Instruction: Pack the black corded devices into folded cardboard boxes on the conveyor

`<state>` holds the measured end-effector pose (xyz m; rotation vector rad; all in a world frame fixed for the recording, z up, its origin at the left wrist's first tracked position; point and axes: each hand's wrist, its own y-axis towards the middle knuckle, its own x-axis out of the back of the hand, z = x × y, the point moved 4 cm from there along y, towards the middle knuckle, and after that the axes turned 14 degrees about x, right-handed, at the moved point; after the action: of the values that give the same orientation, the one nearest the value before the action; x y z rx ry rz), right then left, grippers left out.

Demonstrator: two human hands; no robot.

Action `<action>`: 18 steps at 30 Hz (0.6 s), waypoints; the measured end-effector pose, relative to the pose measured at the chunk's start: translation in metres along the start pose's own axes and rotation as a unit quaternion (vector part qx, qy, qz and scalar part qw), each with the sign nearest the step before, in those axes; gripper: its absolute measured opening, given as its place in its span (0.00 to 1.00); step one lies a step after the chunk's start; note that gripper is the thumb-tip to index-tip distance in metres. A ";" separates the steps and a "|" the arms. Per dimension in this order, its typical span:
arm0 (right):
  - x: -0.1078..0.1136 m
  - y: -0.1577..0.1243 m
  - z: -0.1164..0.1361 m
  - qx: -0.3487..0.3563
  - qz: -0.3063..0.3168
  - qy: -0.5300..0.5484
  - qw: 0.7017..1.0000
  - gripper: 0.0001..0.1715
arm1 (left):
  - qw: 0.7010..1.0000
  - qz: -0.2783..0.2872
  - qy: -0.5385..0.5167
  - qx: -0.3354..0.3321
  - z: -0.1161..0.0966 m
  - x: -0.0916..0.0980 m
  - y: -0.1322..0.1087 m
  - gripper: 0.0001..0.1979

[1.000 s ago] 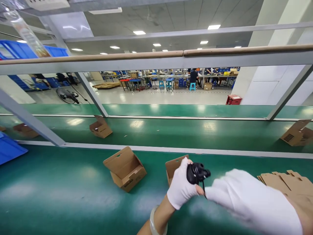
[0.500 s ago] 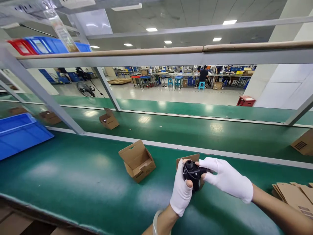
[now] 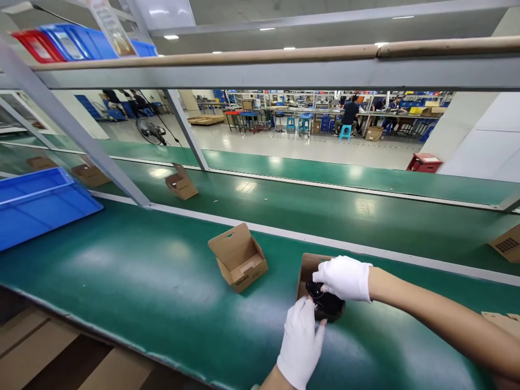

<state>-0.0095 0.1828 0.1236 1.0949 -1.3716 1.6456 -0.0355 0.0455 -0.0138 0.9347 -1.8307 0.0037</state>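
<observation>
A black device with a rounded body and thin black cable (image 3: 325, 301) sits partly inside an open brown cardboard box (image 3: 305, 271) on the green work surface. My right hand (image 3: 345, 277), in a white glove with bare fingertips, grips the device from above. At the box's near left corner is my gloved left hand (image 3: 301, 338). Its fingertips reach over the edge beside the device, and its thumb lies lower on the near side. The hands hide much of the device and box. A second open cardboard box (image 3: 239, 265), its lid raised, stands to the left.
A blue bin (image 3: 49, 206) stands at the far left. Behind a white strip, another open box (image 3: 181, 183) rests on the farther green surface. Flat cardboard pieces (image 3: 501, 325) lie at the right edge. A slanted metal post (image 3: 97, 141) supports the overhead rail.
The black device has moved from between my hands, in front of the box, down into it. My right hand has shifted over the box; my left hand has lowered to its near side.
</observation>
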 end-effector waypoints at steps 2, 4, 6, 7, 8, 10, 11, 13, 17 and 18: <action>0.001 0.009 0.000 0.006 0.027 0.004 1.000 0.12 | 1.000 0.012 -0.011 -0.009 0.002 0.005 0.004 0.16; -0.001 0.018 -0.002 0.005 0.044 0.009 0.999 0.13 | 0.999 0.022 -0.033 -0.023 0.003 0.010 0.006 0.13; -0.010 0.027 -0.004 0.001 0.054 0.013 0.998 0.13 | 0.997 0.012 -0.053 -0.048 0.002 0.014 0.007 0.11; -0.016 0.032 -0.005 0.001 0.058 0.015 0.998 0.13 | 0.996 0.004 -0.058 -0.062 0.001 0.015 0.006 0.11; -0.023 0.037 -0.005 0.004 0.064 0.020 0.998 0.12 | 0.996 -0.003 -0.058 -0.073 0.000 0.016 0.006 0.11; -0.036 0.046 -0.004 0.014 0.069 0.031 0.997 0.11 | 0.995 -0.010 -0.050 -0.089 -0.002 0.013 0.007 0.11; -0.041 0.047 -0.002 0.017 0.065 0.036 0.997 0.12 | 0.995 -0.010 -0.041 -0.093 -0.003 0.011 0.008 0.11; -0.043 0.042 0.000 0.014 0.038 0.037 0.998 0.15 | 0.995 -0.016 -0.023 -0.099 -0.004 0.007 0.012 0.10; -0.030 -0.014 -0.007 -0.014 -0.103 -0.010 0.994 0.15 | 0.995 -0.021 0.009 -0.100 -0.006 -0.008 0.030 0.10; -0.030 -0.038 -0.013 -0.030 -0.140 -0.016 0.990 0.15 | 0.994 -0.015 0.012 -0.106 -0.008 -0.013 0.037 0.10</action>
<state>0.0342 0.2016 0.1088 1.2215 -1.2167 1.3812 -0.0495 0.0821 -0.0058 0.8076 -1.7563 -0.1943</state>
